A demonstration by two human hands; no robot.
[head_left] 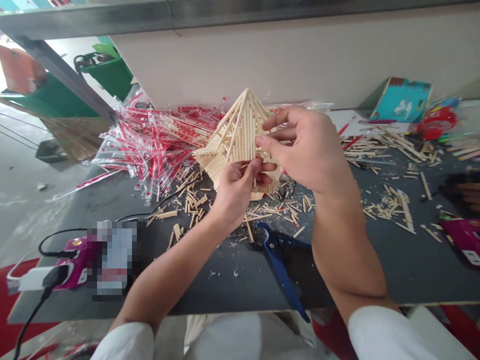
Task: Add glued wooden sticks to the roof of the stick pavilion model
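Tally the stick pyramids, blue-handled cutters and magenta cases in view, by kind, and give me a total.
Stick pyramid: 1
Blue-handled cutters: 1
Magenta cases: 2
Total: 4

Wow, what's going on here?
A person is holding a pyramid-shaped model made of wooden sticks above a dark work table, with the left hand low on the model and the right hand at its side. Behind it lies a heap of chopsticks in clear, red-printed wrappers. Short cut stick pieces are scattered across the table, and blue-handled cutters lie just below the model.
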